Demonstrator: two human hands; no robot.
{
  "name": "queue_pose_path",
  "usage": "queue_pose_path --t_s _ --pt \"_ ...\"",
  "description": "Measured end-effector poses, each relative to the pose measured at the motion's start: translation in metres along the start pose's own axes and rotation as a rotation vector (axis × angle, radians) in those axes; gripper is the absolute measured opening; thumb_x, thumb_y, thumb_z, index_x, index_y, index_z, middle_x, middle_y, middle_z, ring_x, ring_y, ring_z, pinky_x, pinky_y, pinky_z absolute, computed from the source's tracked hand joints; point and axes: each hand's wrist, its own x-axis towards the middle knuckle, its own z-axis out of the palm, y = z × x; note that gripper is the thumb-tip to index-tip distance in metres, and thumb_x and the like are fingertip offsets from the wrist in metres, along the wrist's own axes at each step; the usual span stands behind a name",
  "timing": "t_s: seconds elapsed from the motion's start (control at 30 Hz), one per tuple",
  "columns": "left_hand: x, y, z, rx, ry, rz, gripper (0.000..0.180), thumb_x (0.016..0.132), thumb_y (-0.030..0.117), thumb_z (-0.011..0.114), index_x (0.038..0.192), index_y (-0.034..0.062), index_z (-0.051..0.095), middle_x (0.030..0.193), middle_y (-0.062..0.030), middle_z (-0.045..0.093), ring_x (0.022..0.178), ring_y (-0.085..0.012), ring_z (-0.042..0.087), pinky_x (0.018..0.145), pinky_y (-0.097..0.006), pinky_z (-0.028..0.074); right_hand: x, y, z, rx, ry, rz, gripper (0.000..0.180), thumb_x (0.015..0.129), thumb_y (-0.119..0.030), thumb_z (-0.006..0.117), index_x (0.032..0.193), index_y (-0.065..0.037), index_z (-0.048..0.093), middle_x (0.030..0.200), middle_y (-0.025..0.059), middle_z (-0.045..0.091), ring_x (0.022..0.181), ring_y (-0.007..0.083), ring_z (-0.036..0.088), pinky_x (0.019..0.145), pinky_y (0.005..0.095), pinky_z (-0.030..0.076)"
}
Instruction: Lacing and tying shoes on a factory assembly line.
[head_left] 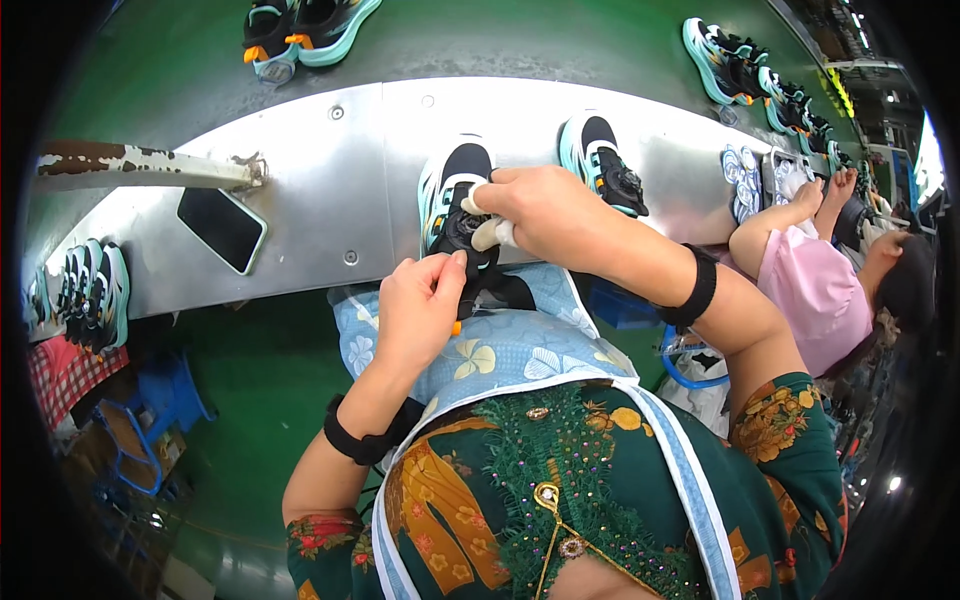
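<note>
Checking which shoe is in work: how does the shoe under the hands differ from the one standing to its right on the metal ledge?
The held shoe is gripped by the left hand and right hand; the free shoe is untouched. The held shoe overhangs the metal ledge toward the lap; the free shoe sits wholly on it. Both are black with teal soles.

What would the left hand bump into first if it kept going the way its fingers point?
Most likely the black and teal shoe. The left hand points up and slightly right, and its fingertips already touch the shoe's black heel part at the metal bench edge. Depth is hard to judge here.
</note>
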Motion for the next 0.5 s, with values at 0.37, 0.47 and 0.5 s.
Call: queue_pose_path --t_s 0.37,0.47,0.5 --pt "-0.011 -0.014 -0.019 -0.192 -0.087 -0.153 0.055 0.089 0.025 0.069 0.132 -0.0046 0.050 0.116 -0.0169 0.061 0.070 -0.0124 0.063 0.059 -0.026 0.054 -0.119 0.007 -0.053 -0.208 0.092 0.253 0.056 0.069 -0.016 0.079 0.122 -0.018 0.063 0.078 0.0095 0.057 0.082 0.0295 0.056 0.076 0.0388 0.043" --pt "0.011 -0.030 0.010 -0.229 -0.151 -0.074 0.068 0.088 0.028 0.070 0.137 -0.0085 0.040 0.119 -0.0212 0.058 0.070 -0.0149 0.065 0.059 -0.028 0.056 -0.127 0.028 -0.001 -0.220 0.126 0.093 0.055 0.074 -0.006 0.069 0.127 -0.019 0.061 0.082 0.0069 0.054 0.084 0.0284 0.051 0.079 0.0398 0.041" --pt "0.018 -0.028 0.014 -0.283 -0.150 -0.122 0.067 0.089 0.028 0.069 0.136 -0.0105 0.040 0.116 -0.0211 0.058 0.069 -0.0157 0.065 0.059 -0.029 0.056 -0.127 0.028 0.003 -0.274 0.102 0.101 0.056 0.074 -0.004 0.067 0.128 -0.019 0.061 0.081 0.0067 0.053 0.085 0.0282 0.050 0.079 0.0401 0.040"
